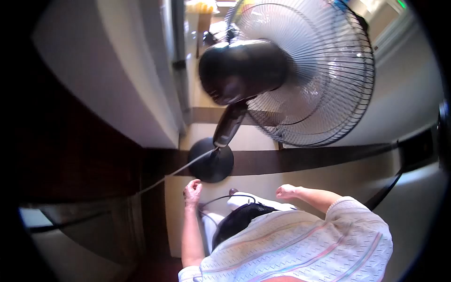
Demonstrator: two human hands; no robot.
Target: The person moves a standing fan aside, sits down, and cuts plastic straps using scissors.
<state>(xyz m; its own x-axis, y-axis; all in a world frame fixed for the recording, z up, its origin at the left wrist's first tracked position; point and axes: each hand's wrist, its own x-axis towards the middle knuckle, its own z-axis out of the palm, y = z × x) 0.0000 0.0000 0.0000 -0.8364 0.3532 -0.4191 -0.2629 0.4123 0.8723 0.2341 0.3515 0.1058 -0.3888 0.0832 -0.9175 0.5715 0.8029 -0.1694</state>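
Note:
A black pedestal fan (244, 66) stands in front of me, its wire guard (324, 80) facing away to the upper right. Its round black base (211, 164) rests on the floor. My left hand (192, 191) is just below that base in the view, fingers loosely curled, with no object visible in them. A pale cord (181, 168) runs from the fan's stem to the left, above this hand. My right hand (286, 191) hangs in front of my body, closed loosely, nothing visible in it. A dark cable (225, 196) loops between my hands, low down.
A grey-white wall edge (141, 84) rises on the left. Dark bands cross the pale floor (305, 183). A black object (416, 150) stands by the wall at right. Through the opening behind the fan is a room with a yellow-and-white item (202, 6).

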